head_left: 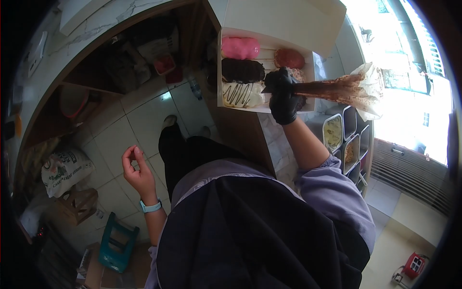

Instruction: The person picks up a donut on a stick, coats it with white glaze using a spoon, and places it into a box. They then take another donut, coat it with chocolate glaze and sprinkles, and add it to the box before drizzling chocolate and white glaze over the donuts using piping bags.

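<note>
My right hand (282,96), in a black glove, is closed round the narrow end of a chocolate-smeared piping bag (332,90), whose wide pale end points right. It is over an open white box (267,36). In the box lie a pink-iced doughnut (240,48), a dark chocolate one (242,71), a white one with dark zigzag lines (243,95) and a reddish one (289,58); my glove partly hides others. My bare left hand (138,168), with a light blue watch, hangs over the floor with its fingers curled and apart, holding nothing.
Metal topping trays (333,132) stand right of the box. A marble counter (96,24) curves round the upper left above dark shelves. On the floor side are a white sack (66,171), a brown paper bag (79,204), a teal stool (118,243) and a bottle (195,89).
</note>
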Demonstrator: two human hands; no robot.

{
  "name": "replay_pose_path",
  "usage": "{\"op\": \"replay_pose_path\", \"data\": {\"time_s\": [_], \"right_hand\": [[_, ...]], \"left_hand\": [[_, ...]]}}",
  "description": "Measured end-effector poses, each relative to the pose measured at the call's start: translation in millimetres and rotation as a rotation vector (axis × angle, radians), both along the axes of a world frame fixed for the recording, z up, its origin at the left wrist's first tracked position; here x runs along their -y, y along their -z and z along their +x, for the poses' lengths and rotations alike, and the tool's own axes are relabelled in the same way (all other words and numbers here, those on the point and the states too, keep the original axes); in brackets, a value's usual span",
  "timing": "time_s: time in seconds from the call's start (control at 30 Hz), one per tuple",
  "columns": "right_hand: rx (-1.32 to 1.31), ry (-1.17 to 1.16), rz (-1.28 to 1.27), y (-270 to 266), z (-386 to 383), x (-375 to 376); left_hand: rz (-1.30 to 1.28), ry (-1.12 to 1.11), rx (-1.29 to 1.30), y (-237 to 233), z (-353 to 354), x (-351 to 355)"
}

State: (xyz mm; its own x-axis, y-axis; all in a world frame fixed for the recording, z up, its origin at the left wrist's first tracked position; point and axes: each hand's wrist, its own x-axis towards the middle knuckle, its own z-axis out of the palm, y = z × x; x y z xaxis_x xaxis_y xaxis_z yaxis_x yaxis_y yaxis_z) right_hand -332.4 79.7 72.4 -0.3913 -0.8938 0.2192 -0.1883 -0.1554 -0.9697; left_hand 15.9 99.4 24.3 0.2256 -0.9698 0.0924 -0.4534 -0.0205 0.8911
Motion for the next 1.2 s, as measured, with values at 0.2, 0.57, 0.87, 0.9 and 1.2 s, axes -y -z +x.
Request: {"op": "replay_pose_path", "data": {"time_s": [0.2, 0.57, 0.87, 0.9, 1.2], "right_hand": [[-0.358, 0.018, -0.063, -5, 6, 2], [-0.976, 0.044, -0.228, 8, -8, -1], [-0.583, -0.063, -0.109, -3, 3, -5], [-0.768, -0.041, -0.197, 2, -4, -2], [-0.627, -0.071, -0.030, 15, -24, -13]], "left_hand": [[0.015, -0.009, -0.027, 1, -1, 1], [0.031, -0.012, -0.034, 3, 1, 0], [0.047, -0.021, -0.023, 3, 1, 0], [0.044, -0.018, -0.025, 3, 1, 0], [0.046, -0.018, -0.010, 3, 1, 1]]}}
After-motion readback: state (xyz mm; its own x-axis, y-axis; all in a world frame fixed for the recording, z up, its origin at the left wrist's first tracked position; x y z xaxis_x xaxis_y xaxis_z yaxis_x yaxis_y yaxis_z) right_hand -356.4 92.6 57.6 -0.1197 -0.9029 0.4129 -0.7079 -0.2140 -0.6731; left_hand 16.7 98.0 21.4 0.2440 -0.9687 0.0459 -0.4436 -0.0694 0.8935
